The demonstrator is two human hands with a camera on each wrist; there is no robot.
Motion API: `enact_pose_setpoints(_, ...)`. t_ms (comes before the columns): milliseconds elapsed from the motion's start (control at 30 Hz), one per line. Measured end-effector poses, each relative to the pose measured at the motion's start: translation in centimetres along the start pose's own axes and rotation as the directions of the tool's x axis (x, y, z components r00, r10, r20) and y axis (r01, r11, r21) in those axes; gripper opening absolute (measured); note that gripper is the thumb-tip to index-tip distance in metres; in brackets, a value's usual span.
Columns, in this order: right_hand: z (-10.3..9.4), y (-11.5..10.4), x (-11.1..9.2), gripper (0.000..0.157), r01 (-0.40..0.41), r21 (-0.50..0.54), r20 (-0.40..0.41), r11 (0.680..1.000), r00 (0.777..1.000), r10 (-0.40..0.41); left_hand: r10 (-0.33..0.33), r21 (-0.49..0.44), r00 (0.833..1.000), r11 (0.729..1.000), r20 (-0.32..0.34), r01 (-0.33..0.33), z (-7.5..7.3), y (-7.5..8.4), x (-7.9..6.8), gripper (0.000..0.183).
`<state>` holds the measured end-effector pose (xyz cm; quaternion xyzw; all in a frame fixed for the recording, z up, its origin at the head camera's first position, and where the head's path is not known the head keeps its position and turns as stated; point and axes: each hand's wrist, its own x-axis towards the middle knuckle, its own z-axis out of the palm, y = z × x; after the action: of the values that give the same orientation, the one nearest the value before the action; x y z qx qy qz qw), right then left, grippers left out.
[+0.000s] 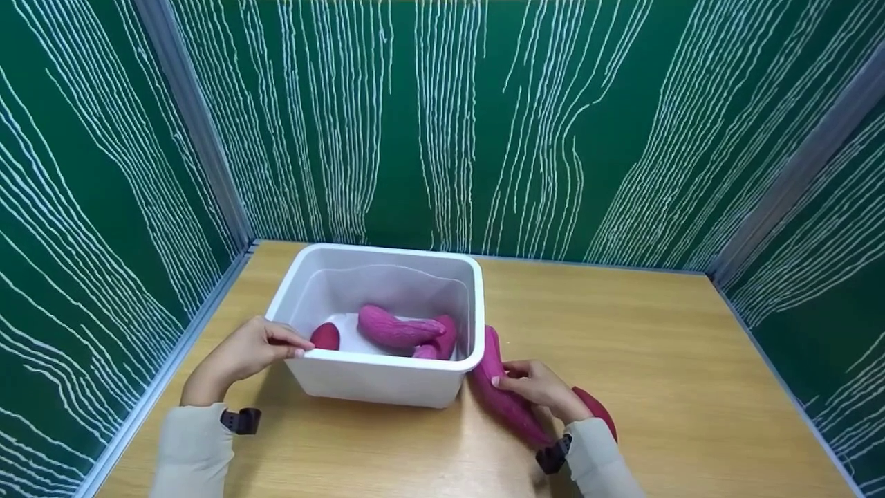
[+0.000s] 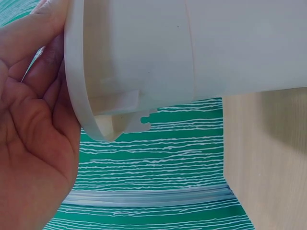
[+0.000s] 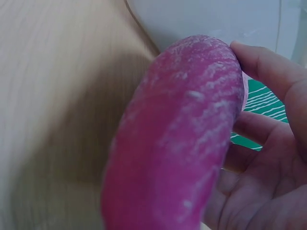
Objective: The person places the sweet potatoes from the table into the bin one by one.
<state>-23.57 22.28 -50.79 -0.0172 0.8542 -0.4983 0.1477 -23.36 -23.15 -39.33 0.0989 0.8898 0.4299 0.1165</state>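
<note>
My left hand (image 1: 252, 353) pinches the near left rim of a white plastic tub (image 1: 373, 382), the thumb and fingers on either side of its lip in the left wrist view. Inside the tub lie a curved pink vegetable-shaped piece (image 1: 397, 330), more pink pieces partly under it, and a rounded dark red one (image 1: 325, 337) by the left fingertips. Just outside the tub's right wall, my right hand (image 1: 539, 387) holds a long pink vegetable-shaped piece (image 3: 172, 139) between thumb and fingers. It has whitish streaks and slants close over the table.
Another red piece (image 1: 596, 409) lies on the wooden table (image 1: 622, 318), partly hidden behind the right wrist. Green walls with white wavy lines (image 1: 394, 138) and grey metal posts (image 1: 200, 117) enclose the table at the back and sides.
</note>
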Motion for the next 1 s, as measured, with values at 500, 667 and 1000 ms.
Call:
enact_pose_setpoints(500, -1.7, -1.3, 0.2, 0.063, -0.005, 0.049, 0.004, 0.999, 1.0, 0.004, 0.035, 0.025, 0.999, 0.999, -0.009, -0.035, 0.1, -0.1, 0.1, 0.014)
enact_pose_setpoints(667, -2.4, -2.0, 0.3, 0.064, 0.006, 0.055, 0.016, 0.998, 1.0, -0.007, 0.045, 0.036, 0.999, 0.998, -0.012, -0.045, 0.1, -0.3, 0.3, 0.014)
enact_pose_setpoints(1000, -3.5, -3.5, 0.3, 0.063, -0.043, 0.074, 0.009, 0.996, 0.999, 0.043, 0.056, 0.022, 0.998, 0.998, -0.004, -0.056, 0.1, -0.4, 0.3, 0.014)
